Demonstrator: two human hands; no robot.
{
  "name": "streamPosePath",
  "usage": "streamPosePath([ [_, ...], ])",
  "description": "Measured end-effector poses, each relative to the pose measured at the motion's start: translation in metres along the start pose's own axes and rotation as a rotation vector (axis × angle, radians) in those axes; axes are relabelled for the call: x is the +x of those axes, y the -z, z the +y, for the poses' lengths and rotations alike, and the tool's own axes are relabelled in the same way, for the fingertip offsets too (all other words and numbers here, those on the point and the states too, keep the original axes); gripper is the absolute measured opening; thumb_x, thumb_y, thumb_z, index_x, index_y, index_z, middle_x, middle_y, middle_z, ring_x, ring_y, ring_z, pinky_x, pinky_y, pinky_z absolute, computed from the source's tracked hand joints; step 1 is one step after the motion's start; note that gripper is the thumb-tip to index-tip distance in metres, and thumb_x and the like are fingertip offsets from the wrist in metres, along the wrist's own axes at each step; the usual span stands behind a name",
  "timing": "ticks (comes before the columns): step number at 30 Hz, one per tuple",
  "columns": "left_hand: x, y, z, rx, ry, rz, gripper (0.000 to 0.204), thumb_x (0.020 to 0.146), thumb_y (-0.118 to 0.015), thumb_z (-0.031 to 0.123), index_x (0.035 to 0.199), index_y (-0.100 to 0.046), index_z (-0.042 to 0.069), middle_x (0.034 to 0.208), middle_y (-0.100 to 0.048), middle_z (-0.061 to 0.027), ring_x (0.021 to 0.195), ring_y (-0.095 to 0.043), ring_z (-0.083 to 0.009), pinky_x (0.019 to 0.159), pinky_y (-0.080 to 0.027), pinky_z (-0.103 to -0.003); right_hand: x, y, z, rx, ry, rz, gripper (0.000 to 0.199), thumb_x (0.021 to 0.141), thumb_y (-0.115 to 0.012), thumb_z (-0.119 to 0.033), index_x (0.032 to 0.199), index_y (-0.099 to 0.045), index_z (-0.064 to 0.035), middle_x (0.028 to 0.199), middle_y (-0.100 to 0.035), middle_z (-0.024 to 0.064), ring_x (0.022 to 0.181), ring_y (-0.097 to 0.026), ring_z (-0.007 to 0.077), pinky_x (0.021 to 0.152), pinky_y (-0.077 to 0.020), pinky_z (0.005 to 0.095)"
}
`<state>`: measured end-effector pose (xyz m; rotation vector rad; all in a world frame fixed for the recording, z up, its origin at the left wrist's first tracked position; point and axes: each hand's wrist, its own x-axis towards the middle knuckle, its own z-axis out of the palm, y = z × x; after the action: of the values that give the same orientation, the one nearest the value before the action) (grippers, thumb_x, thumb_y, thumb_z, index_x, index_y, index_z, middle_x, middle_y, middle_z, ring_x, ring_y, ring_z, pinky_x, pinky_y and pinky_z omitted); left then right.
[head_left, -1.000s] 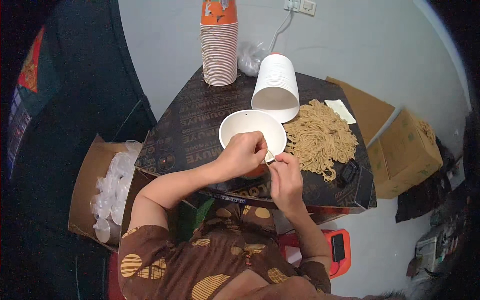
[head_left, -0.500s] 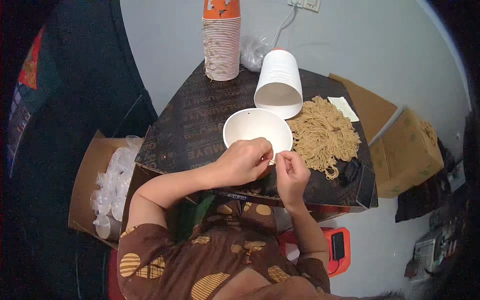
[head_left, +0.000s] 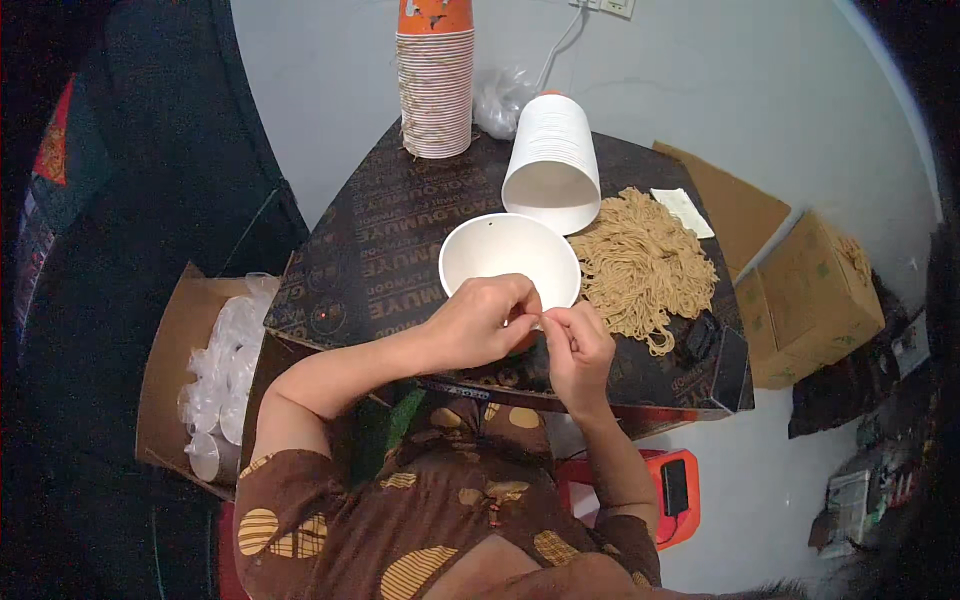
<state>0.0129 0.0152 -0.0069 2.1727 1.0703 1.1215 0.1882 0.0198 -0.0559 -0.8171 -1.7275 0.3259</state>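
Note:
A white paper bucket [head_left: 505,243] leans at the table's near edge with its mouth up toward me and a small hole in the far side. At its near rim my left hand [head_left: 490,318] and my right hand [head_left: 580,350] meet, both with fingers pinched together. Between the fingertips shows a tiny pale bit of cord [head_left: 540,324], mostly hidden. Just right of the bucket lies a heap of tan cords [head_left: 650,265]. Behind it, a nested stack of white buckets [head_left: 552,150] rests on its side, mouth toward me.
A tall stack of orange-and-white buckets [head_left: 436,95] stands at the back, cord ends hanging from it. Beside it sits a clear plastic bag [head_left: 502,100]. A white packet [head_left: 683,213] lies beyond the cords. Cardboard boxes flank the dark table [head_left: 370,240]; the left box [head_left: 165,400] holds plastic-wrapped items.
My fingertips have drawn closer together at the bucket's near rim, covering more of the cord. The whole view has shifted slightly; the stacks and the heap stay put.

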Motion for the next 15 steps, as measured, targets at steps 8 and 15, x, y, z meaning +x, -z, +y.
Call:
streamPosePath([
  [8, 0.0012, -0.0018, -0.0058, 0.052, -0.061, 0.028, 0.005, 0.084, -0.064, 0.001, 0.085, -0.061, -0.003, 0.077, -0.065, -0.0191, 0.072, -0.067, -0.0336, 0.063, -0.051, -0.039, -0.003, -0.0008, -0.0084, 0.029, 0.018, -0.018, 0.009, 0.083, -0.069, 0.002, 0.091, -0.066, -0.0012, 0.078, -0.055, 0.0082, 0.062, -0.055, 0.0175, 0.055, -0.0428, 0.0288],
  [15, 0.0005, -0.0027, -0.0034, 0.097, -0.118, 0.042, 0.005, 0.085, -0.064, 0.0, 0.087, -0.061, -0.002, 0.079, -0.066, -0.0188, 0.074, -0.067, -0.0351, 0.064, -0.052, -0.04, -0.007, -0.002, -0.0089, 0.183, -0.231, 0.017, 0.007, 0.086, -0.069, 0.0, 0.092, -0.067, 0.0001, 0.077, -0.054, 0.0017, 0.063, -0.049, 0.0063, 0.055, -0.0382, 0.0227],
])
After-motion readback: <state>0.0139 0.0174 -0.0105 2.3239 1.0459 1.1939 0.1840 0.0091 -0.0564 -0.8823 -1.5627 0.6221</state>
